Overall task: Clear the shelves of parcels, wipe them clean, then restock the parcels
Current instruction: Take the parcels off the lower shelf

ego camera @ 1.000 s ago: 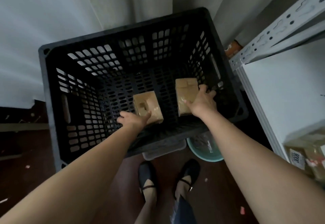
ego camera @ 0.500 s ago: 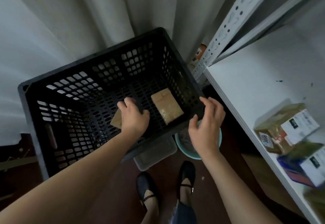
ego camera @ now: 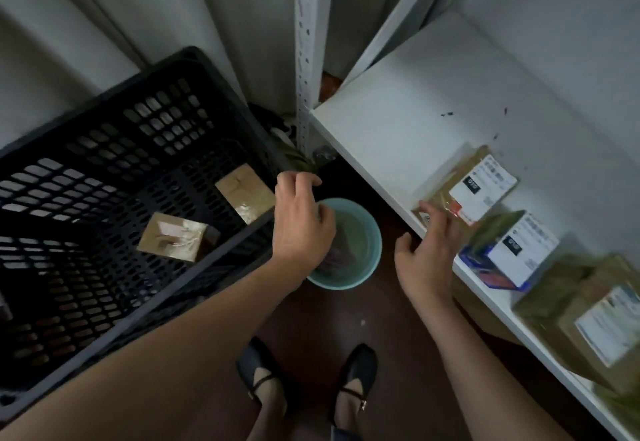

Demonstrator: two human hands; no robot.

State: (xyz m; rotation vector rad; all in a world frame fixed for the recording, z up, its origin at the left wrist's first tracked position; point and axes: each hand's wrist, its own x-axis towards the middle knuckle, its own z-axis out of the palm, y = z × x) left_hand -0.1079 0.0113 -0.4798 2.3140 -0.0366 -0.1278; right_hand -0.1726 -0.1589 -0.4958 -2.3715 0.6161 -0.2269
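Two brown cardboard parcels lie in the black slatted crate on the left: one near the middle, another by the right wall. My left hand hovers empty past the crate's right rim, fingers loosely curled. My right hand reaches with spread fingers to the front edge of the white shelf, its fingertips at a brown labelled parcel. Further right on the shelf sit a blue-and-white labelled parcel and a larger brown labelled one.
A teal basin with water and a dark cloth stands on the dark floor between crate and shelf, under my left hand. A perforated white upright rises at the shelf's left corner. Grey curtain hangs behind. My two black shoes are below.
Both hands have let go of the two parcels and come out of the crate. My view and hands swung right; the right hand now reaches the shelf's parcels.
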